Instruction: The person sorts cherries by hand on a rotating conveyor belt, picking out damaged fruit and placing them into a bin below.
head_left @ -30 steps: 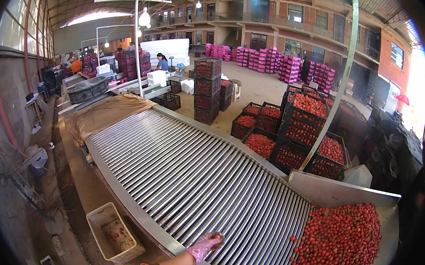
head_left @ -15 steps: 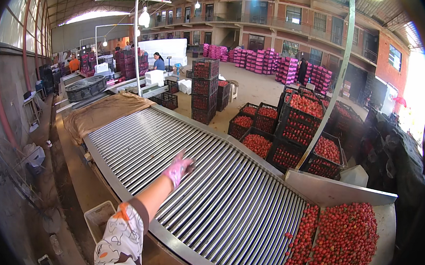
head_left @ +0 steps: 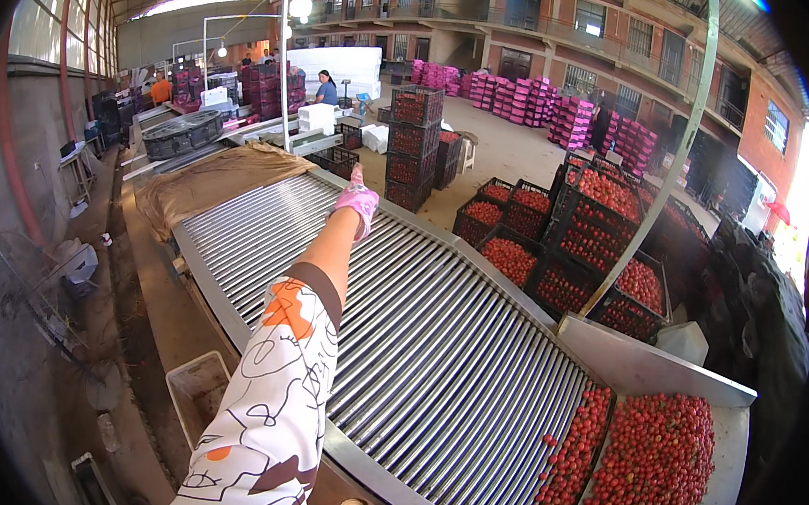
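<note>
- Fingers of the pink-gloved left hand (head_left: pixel 358 206) extend over the silver metal roller bed (head_left: pixel 433 377) near its far edge; any grasp cannot be told.
- Small round red fruits (head_left: pixel 648 462) lie well apart, right of and nearer than the fingers.
- Apparently a full-arm reach; the next move likely calls for keeping clear of the rail.

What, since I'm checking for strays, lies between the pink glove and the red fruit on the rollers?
Only bare metal rollers, in the head view.

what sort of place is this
Probably a produce sorting shed: a metal roller bed with small red fruits heaped at one end, and stacked black crates of similar fruit beside it.
</note>
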Demonstrator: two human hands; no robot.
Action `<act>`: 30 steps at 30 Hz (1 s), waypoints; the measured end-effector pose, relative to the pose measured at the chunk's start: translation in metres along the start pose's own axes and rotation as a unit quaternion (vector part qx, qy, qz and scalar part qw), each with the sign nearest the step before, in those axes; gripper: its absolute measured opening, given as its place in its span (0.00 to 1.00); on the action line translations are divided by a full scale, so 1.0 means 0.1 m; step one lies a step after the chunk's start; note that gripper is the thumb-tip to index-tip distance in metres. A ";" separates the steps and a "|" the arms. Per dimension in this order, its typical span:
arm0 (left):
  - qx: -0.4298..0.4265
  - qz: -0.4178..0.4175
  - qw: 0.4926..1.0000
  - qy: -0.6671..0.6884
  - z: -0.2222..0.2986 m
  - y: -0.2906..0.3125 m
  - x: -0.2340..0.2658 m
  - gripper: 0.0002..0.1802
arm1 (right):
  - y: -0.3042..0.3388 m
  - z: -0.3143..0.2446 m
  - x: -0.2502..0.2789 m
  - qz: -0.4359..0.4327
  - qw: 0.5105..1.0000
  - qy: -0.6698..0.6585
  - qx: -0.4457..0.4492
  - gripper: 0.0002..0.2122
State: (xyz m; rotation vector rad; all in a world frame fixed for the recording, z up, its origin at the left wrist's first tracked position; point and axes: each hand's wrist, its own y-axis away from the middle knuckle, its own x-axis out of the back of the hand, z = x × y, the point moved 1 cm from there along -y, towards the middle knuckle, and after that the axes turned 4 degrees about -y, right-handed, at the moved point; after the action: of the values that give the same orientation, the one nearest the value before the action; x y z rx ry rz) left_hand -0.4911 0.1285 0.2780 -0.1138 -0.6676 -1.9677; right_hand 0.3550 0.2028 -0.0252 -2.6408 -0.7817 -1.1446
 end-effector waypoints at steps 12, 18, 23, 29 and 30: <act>-0.025 0.103 0.985 -0.133 0.30 0.56 -0.23 0.46 | 0.06 0.12 0.07 0.006 0.999 0.022 -0.038 0.12; -0.072 0.097 0.970 -0.212 0.09 -0.03 -0.27 0.45 | 0.06 0.00 0.12 -0.007 0.999 0.035 -0.040 0.13; -0.098 0.153 0.942 -0.282 -0.03 -0.37 -0.31 0.39 | 0.06 0.09 0.09 -0.002 0.999 0.048 -0.009 0.13; -0.117 0.204 0.945 -0.226 -0.14 -0.38 -0.25 0.35 | 0.05 0.20 0.05 -0.005 0.999 0.038 0.001 0.13; -0.112 0.205 0.944 -0.233 -0.14 -0.37 -0.23 0.35 | 0.04 0.19 0.04 -0.011 0.999 0.040 -0.002 0.13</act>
State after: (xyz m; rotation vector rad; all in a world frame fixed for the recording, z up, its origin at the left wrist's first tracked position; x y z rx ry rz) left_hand -0.5087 0.1519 0.2432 -0.8161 -0.6509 -1.6077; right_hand 0.3710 0.2073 -0.0353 -2.5775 -0.7953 -1.2514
